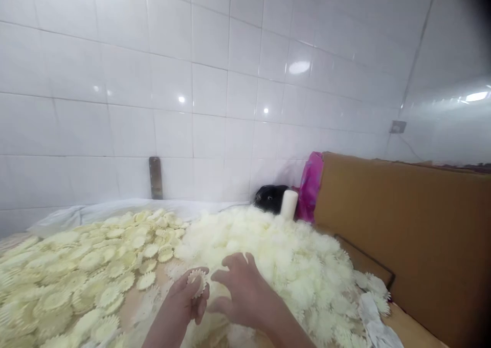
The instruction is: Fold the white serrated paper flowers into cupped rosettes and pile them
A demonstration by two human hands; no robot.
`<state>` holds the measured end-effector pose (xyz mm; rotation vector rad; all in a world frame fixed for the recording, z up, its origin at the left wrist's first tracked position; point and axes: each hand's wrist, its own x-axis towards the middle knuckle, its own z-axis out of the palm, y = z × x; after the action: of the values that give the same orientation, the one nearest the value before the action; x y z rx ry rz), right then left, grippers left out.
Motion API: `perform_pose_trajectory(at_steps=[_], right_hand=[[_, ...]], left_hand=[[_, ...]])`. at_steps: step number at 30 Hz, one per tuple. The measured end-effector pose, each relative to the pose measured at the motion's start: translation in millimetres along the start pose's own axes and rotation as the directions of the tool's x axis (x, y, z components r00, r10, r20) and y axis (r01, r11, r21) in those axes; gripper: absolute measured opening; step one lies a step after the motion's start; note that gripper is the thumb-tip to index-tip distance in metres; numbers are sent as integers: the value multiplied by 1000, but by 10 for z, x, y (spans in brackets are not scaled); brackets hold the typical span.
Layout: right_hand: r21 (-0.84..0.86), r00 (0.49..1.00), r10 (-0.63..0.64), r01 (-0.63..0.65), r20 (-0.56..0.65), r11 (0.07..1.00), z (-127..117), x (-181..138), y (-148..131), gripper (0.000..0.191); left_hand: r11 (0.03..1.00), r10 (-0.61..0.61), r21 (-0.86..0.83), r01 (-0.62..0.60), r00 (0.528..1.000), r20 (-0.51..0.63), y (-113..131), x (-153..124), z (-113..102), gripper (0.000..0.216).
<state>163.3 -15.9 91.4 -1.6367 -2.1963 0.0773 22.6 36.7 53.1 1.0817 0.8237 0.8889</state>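
Observation:
My left hand (187, 299) pinches one small cream-white flower-shaped piece (196, 278) between thumb and fingers. Close beside it on the right, my right hand (241, 289) rests with curled fingers on a tall heap of the same fluffy white flower pieces (291, 266); whether it grips any I cannot tell. To the left, several flatter, yellower flower pieces (76, 276) lie spread out in a low layer over the table.
A brown cardboard wall (402, 220) stands along the right side. At the back sit a pink bag (310, 184), a black object (270, 197) and a white cylinder (288, 204) against the white tiled wall (192, 82). White cloth (378, 327) lies at the lower right.

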Motion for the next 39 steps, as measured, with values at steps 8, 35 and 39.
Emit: perform_pose_trajectory(at_steps=[8,35,39], right_hand=[[175,997,44,-32,-64,984,-349,63,-92,29],[447,998,22,-45,56,893,-15,253,145,22],[538,994,-34,-28,105,842,-28,261,184,28]], left_hand=[[985,53,163,-59,998,43,-76,-12,46,39],[999,-11,-35,17,985,174,-160,-51,86,31],[999,39,-10,-38,993,111,-186,-44,90,24]])
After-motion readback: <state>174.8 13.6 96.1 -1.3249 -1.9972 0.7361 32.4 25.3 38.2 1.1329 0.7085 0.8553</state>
